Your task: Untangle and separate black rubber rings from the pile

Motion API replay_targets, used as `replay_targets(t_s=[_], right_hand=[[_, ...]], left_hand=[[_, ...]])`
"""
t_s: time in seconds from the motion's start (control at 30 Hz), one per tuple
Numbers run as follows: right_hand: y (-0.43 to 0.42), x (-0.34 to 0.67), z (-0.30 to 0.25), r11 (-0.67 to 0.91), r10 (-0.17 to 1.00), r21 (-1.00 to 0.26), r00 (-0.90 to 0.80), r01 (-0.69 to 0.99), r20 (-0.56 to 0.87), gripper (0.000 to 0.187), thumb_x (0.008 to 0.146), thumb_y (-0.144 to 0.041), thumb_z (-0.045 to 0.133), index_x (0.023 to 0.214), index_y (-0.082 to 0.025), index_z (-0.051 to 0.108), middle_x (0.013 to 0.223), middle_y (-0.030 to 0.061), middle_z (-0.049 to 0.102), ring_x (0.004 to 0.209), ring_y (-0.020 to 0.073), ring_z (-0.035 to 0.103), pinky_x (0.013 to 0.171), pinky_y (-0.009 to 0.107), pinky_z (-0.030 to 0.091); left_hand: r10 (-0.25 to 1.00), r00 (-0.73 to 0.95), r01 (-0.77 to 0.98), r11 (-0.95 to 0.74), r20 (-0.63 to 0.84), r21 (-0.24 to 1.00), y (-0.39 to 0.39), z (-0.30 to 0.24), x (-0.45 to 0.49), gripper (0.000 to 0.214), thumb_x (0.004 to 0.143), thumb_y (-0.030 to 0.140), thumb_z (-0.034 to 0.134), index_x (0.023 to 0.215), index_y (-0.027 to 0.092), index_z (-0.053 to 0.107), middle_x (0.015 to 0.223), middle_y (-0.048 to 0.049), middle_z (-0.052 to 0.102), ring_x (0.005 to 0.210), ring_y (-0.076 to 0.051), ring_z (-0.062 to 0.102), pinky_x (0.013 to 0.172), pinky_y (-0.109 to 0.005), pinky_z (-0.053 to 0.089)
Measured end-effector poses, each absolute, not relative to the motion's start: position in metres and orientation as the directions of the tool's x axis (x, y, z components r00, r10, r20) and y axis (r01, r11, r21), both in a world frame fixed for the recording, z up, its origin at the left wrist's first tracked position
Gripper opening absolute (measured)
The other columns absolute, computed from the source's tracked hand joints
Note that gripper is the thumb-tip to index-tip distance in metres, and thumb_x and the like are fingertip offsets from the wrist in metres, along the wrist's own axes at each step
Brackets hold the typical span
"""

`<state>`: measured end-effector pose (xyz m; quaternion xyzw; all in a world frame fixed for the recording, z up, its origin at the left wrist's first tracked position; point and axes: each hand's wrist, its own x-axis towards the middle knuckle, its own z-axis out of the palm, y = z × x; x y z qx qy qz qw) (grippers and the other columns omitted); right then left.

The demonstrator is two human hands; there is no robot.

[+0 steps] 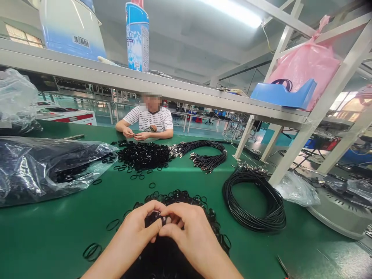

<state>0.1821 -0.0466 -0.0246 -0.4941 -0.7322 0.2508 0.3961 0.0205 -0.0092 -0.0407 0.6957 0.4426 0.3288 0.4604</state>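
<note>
Over a heap of black rubber rings [165, 255], my left hand [138, 228] and my right hand [186, 224] meet. Both pinch small black rings [152, 219] between thumbs and fingers. How many rings are held, and their exact shape, is partly hidden by the fingers. Some loose rings [92, 252] lie on the green tabletop [66, 228] to the left of my left wrist. A coiled bundle of black cables [252, 205] rests to the right of my right hand.
Across the table a person [154, 118] in a striped shirt handles something small behind another ring pile [143, 155]. A clear plastic bag [49, 170] of black rings lies left. Cable bundles [209, 157] lie ahead. A metal shelf [186, 91] spans above; scissors [283, 267] lie front right.
</note>
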Motion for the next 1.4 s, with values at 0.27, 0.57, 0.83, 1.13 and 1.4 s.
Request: replay_targets(t_s=[0.27,0.57,0.83,1.13,1.4], right_hand=[[-0.040,0.206,-0.016,0.323,0.944,-0.713,-0.159,0.622,0.289,0.026,0.082,-0.006,0.059,0.090,-0.028,0.073,0.088,-0.0054,0.072,0.082,0.0131,0.061,0.076,0.023,0.042],[-0.046,0.194,-0.025,0.373,0.928,-0.344,-0.345,0.862,0.141,0.007,0.079,-0.030,0.072,0.080,-0.024,0.070,0.084,0.0002,0.067,0.085,0.0189,0.057,0.071,0.029,0.038],[-0.044,0.207,-0.018,0.339,0.940,-0.603,-0.228,0.722,0.255,0.017,0.083,-0.009,0.056,0.076,-0.022,0.062,0.070,-0.0047,0.064,0.068,0.0120,0.057,0.065,0.023,0.037],[-0.033,0.208,-0.028,0.248,0.965,-0.890,-0.177,0.383,0.193,0.018,0.078,-0.007,0.050,0.087,-0.019,0.060,0.078,-0.0010,0.064,0.070,0.0117,0.061,0.064,0.022,0.047],[-0.041,0.211,-0.034,0.294,0.946,-0.912,-0.227,0.287,0.233,0.020,0.079,-0.006,0.055,0.092,-0.020,0.062,0.079,-0.0015,0.065,0.069,0.0111,0.063,0.066,0.024,0.049]], left_hand=[[0.904,0.423,0.302,-0.077,-0.061,0.950,-0.004,-0.042,0.012,0.040,0.085,0.048,0.055,0.109,0.018,0.063,0.061,0.0052,0.053,0.052,-0.010,0.041,0.050,-0.021,0.031],[0.916,0.401,0.508,-0.230,0.008,0.830,-0.007,-0.039,0.014,0.030,0.084,0.045,0.055,0.093,0.024,0.074,0.078,0.0016,0.070,0.059,-0.014,0.050,0.056,-0.022,0.040],[0.905,0.417,0.469,-0.296,0.087,0.832,-0.015,-0.032,0.017,0.025,0.085,0.037,0.053,0.071,0.022,0.067,0.073,0.0024,0.062,0.054,-0.013,0.050,0.053,-0.022,0.039],[0.884,0.468,0.404,-0.223,0.008,0.887,-0.018,-0.033,0.025,0.030,0.084,0.036,0.058,0.112,0.028,0.065,0.078,0.0055,0.065,0.056,-0.011,0.053,0.056,-0.021,0.044],[0.843,0.416,0.449,-0.516,0.341,0.730,-0.029,-0.029,0.034,0.016,0.083,0.012,0.054,0.082,0.019,0.068,0.073,0.0065,0.066,0.066,-0.009,0.057,0.070,-0.021,0.041]])
